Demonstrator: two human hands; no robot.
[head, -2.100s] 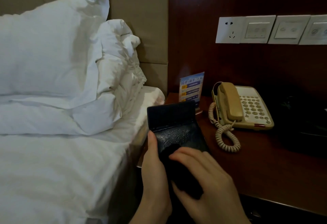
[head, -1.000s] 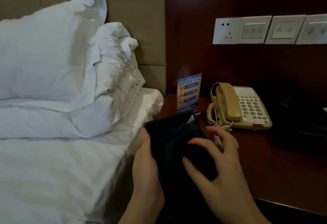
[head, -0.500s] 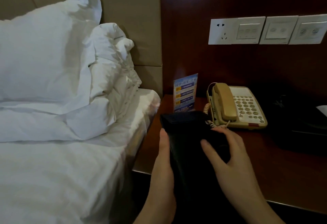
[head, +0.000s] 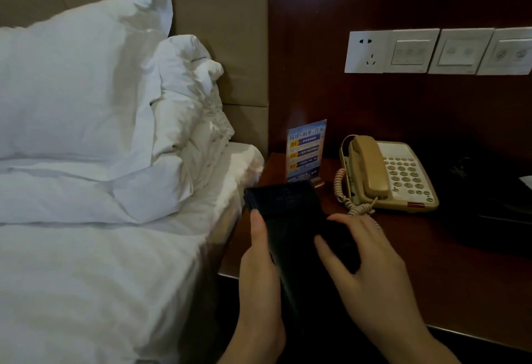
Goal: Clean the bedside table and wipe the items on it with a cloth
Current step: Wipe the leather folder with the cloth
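A black leather folder (head: 283,202), closed, is held above the near left corner of the dark wooden bedside table (head: 431,263). My left hand (head: 259,271) grips its left edge, thumb on top. My right hand (head: 368,263) holds a dark cloth (head: 341,244) against the folder's cover, fingers spread over it. The cloth is hard to tell from the folder in the dim light. A beige corded telephone (head: 385,173) sits on the table behind, and a blue printed sign card (head: 305,150) stands to its left.
A white bed with pillows (head: 72,98) and duvet fills the left side, against a padded headboard. White socket and switch plates (head: 431,51) are on the wooden wall panel. A dark object (head: 495,211) sits at the table's right, unclear in shadow.
The folder was open with the cloth on its inside; it has since been closed and moved up over the table corner. My right hand now lies with the cloth on the closed cover.
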